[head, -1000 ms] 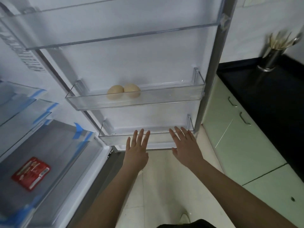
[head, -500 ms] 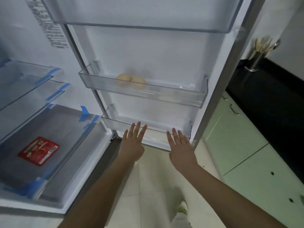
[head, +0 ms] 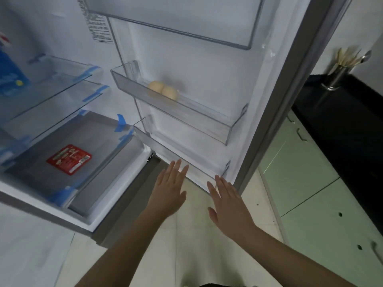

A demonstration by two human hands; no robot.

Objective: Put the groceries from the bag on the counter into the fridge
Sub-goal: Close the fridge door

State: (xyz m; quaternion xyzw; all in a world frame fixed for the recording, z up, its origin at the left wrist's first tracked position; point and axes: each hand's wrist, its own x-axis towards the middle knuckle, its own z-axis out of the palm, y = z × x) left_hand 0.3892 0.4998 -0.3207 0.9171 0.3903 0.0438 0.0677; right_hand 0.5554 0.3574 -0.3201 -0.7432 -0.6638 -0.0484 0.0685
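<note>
Head view: left hand and right hand flat, seemingly touching door bin.

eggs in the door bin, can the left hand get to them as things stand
Probably yes: the left hand is open and empty below the eggs, whose door bin is open-topped, with nothing between them.

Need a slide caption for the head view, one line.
Both hands, left and right, open before the fridge door; two eggs in its middle bin.

Two eggs sit in the middle door bin, one of three door bins. One red packet and one blue carton lie on the fridge shelves. Two hands: left hand, right hand.
</note>
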